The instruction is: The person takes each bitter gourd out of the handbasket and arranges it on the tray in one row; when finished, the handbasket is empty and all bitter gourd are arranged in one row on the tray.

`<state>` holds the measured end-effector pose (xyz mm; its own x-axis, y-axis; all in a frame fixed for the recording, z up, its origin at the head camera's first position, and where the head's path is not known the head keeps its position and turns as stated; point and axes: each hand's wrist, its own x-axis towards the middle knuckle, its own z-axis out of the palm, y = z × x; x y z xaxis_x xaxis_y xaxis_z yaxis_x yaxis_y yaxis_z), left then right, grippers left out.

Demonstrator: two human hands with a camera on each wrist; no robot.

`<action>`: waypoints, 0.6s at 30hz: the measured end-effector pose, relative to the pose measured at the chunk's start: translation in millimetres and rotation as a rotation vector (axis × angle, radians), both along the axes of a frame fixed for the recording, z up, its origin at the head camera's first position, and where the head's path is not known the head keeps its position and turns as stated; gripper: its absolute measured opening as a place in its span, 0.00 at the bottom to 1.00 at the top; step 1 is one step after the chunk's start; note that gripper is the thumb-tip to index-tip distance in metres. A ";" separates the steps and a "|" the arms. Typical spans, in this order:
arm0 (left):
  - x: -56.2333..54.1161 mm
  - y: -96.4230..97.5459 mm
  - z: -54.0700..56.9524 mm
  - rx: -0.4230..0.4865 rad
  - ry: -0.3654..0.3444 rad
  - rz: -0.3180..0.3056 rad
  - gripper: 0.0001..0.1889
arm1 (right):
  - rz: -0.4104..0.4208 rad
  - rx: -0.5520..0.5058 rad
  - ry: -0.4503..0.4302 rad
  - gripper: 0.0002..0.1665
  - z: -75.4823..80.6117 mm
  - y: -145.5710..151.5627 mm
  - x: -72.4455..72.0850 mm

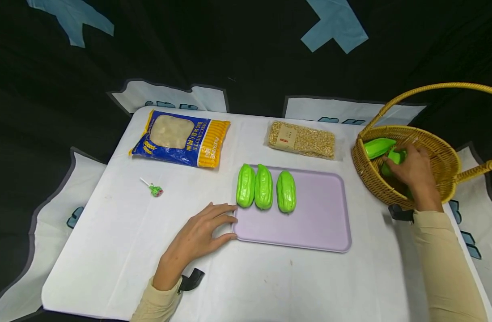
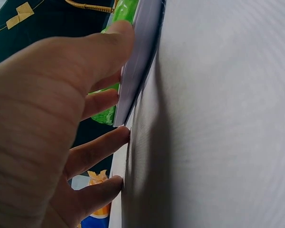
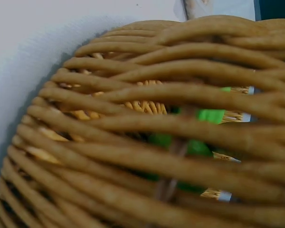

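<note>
Three bright green, ribbed gourds (image 1: 264,187) lie side by side on the left half of a lilac tray (image 1: 314,219). My left hand (image 1: 199,232) rests at the tray's left edge, fingers spread; in the left wrist view, the thumb (image 2: 121,35) is against the tray's side. Inside the wicker basket (image 1: 366,172) at the right, my right hand (image 1: 417,172) grips a green gourd (image 1: 396,160) between thumb and fingers. Another gourd (image 1: 379,147) lies beside it in the basket. The right wrist view is mostly blocked by the basket's weave (image 3: 133,123).
A blue and yellow pasta bag (image 1: 175,138) lies at the back left, with a wrapped lollipop (image 1: 155,190) in front of it. Behind the tray is a clear packet of yellowish grains (image 1: 306,141). The basket's tall handle (image 1: 431,87) arches over its opening.
</note>
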<state>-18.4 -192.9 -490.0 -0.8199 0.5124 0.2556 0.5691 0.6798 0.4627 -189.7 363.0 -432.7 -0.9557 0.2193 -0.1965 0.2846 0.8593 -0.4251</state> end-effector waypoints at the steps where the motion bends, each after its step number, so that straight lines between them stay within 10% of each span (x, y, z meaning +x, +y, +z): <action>1: -0.1 0.0 0.2 -0.002 -0.003 0.000 0.19 | -0.001 -0.002 0.000 0.44 -0.2 0.3 0.6; 18: -0.1 -1.3 -0.8 -0.007 -0.003 0.003 0.19 | 0.041 0.011 0.157 0.44 11.3 -8.8 17.9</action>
